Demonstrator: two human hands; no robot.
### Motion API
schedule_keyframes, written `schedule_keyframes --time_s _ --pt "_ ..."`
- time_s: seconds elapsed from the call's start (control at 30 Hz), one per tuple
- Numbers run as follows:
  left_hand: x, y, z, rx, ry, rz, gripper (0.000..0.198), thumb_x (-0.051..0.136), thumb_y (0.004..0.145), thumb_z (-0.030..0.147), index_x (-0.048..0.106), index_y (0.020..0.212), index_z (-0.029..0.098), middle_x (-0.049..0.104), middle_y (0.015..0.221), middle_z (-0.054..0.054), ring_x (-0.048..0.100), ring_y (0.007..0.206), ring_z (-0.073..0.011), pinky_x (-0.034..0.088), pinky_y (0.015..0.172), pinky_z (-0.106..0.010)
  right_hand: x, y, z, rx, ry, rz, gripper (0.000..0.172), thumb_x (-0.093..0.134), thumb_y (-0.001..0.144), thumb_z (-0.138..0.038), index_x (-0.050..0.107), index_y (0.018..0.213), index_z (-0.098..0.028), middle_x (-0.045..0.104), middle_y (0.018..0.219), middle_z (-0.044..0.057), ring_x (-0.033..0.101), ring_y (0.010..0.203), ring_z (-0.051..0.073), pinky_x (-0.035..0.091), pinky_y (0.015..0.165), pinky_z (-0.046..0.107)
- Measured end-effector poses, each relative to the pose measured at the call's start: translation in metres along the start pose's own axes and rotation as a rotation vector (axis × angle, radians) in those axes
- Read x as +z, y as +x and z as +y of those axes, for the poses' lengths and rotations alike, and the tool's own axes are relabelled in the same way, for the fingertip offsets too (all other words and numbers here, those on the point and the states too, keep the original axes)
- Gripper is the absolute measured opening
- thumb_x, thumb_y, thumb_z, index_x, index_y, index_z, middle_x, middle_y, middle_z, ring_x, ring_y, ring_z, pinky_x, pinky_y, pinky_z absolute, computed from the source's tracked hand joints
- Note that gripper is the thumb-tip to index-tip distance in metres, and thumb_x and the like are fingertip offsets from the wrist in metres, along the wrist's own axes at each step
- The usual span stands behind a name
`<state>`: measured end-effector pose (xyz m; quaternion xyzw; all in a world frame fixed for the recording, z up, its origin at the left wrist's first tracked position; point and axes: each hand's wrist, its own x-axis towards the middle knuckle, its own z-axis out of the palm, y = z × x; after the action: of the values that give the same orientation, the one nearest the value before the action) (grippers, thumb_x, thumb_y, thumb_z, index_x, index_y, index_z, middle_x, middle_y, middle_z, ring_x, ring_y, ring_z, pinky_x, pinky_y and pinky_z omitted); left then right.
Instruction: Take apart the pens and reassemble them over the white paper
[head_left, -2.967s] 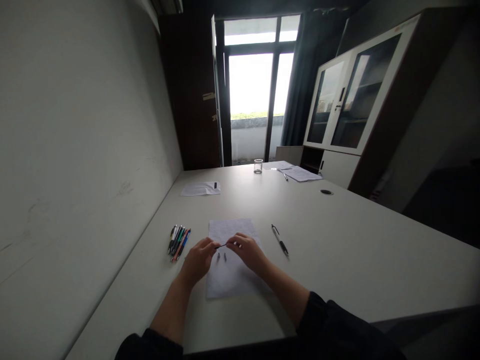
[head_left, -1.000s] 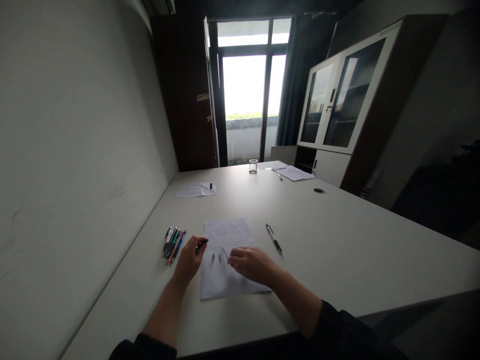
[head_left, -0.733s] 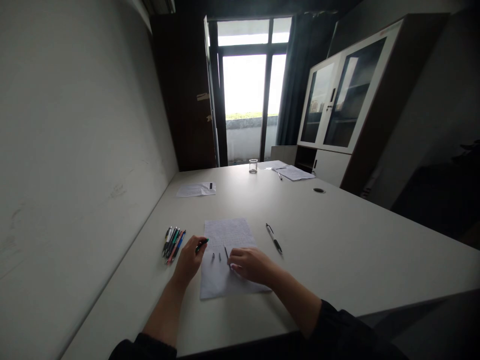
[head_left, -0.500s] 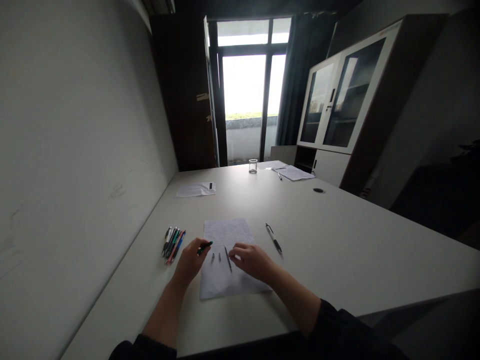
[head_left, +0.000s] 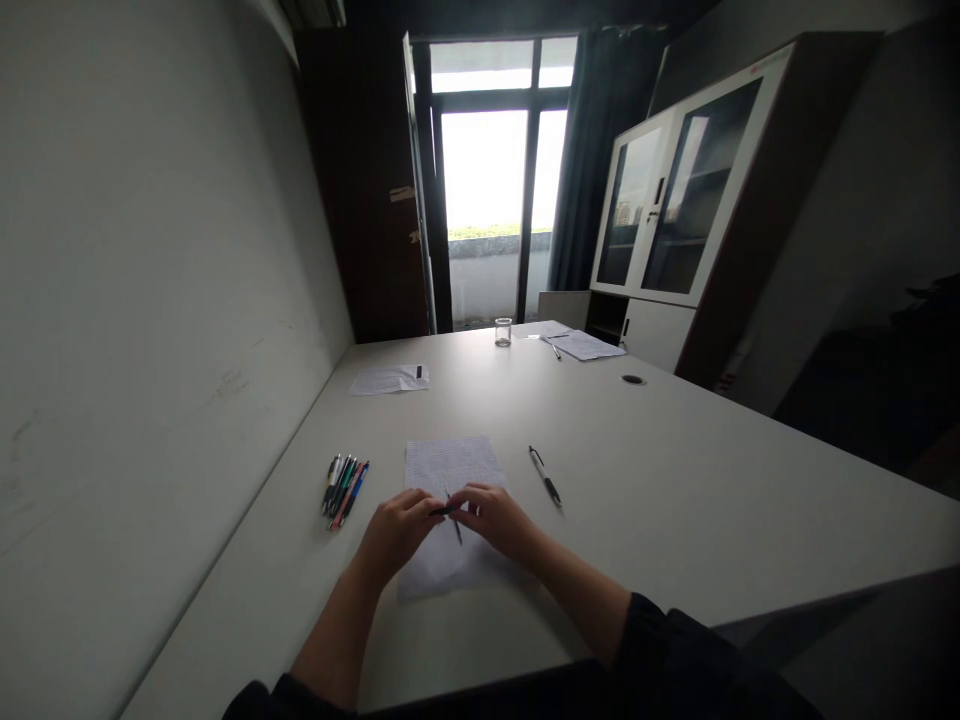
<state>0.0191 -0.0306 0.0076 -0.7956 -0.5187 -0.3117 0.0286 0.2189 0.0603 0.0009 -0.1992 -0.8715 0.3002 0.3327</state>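
Observation:
Above the lined paper (head_left: 457, 460), both my hands meet at a short dark pen barrel (head_left: 442, 511). My left hand (head_left: 400, 528) is closed round its left part, and the fingertips of my right hand (head_left: 496, 517) pinch its right end. Most of the barrel is hidden by the fingers. Beneath them a thin pen refill (head_left: 457, 531) lies lengthwise on the sheet, partly covered. To the right rests a white and black pen (head_left: 544, 476). A bunch of several pens (head_left: 346, 490) lies to the left of my left hand.
A glass jar (head_left: 503, 332) stands at the table's far edge, beside stacked papers (head_left: 589, 345) with a pen (head_left: 556, 351). Another sheet (head_left: 386, 380) lies at the far left, near the wall (head_left: 187, 350). A round cable hole (head_left: 634, 380) is at the right.
My left hand has moved right with the dark barrel, and my right hand has come to its other end. The two small pieces on the paper are now hidden.

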Motion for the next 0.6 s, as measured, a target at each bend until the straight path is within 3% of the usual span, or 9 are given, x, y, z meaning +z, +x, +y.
schedule_keyframes --time_s 0.13,0.3,0.47,0.6 --pt "0.002 -0.002 -0.003 -0.037 0.022 0.027 0.012 0.062 0.091 0.024 0.063 0.102 0.025 0.067 0.093 -0.004 0.065 0.084 -0.0202 0.054 0.073 -0.032 -0.007 0.001 0.003 0.027 -0.021 0.048 0.012 0.065 0.088 -0.029 0.072 0.093 -0.021 0.071 0.086 0.003 0.063 0.068 0.014 0.051 0.068 0.026" --pt "0.002 -0.006 -0.016 -0.135 -0.117 0.167 0.014 0.059 0.091 0.021 0.061 0.105 0.024 0.065 0.095 -0.004 0.065 0.079 -0.0172 0.058 0.068 -0.029 -0.015 0.002 0.013 0.050 -0.150 0.138 0.009 0.064 0.087 -0.023 0.071 0.093 -0.021 0.071 0.087 0.003 0.061 0.065 0.013 0.050 0.067 0.026" --pt "0.001 -0.005 -0.016 -0.157 -0.277 0.219 0.012 0.059 0.090 0.023 0.062 0.102 0.023 0.065 0.097 -0.004 0.067 0.084 -0.0171 0.061 0.072 -0.031 -0.011 0.000 0.012 0.038 -0.269 0.075 0.012 0.064 0.082 -0.015 0.070 0.092 -0.021 0.070 0.085 0.003 0.061 0.063 0.012 0.049 0.064 0.024" --pt "0.004 -0.002 -0.011 -0.193 -0.358 0.230 0.015 0.063 0.088 0.027 0.061 0.102 0.022 0.068 0.097 -0.005 0.069 0.085 -0.0192 0.062 0.076 -0.036 -0.007 -0.002 0.011 0.002 -0.330 0.007 0.016 0.064 0.084 -0.018 0.073 0.096 -0.023 0.071 0.087 0.003 0.062 0.065 0.013 0.047 0.063 0.023"
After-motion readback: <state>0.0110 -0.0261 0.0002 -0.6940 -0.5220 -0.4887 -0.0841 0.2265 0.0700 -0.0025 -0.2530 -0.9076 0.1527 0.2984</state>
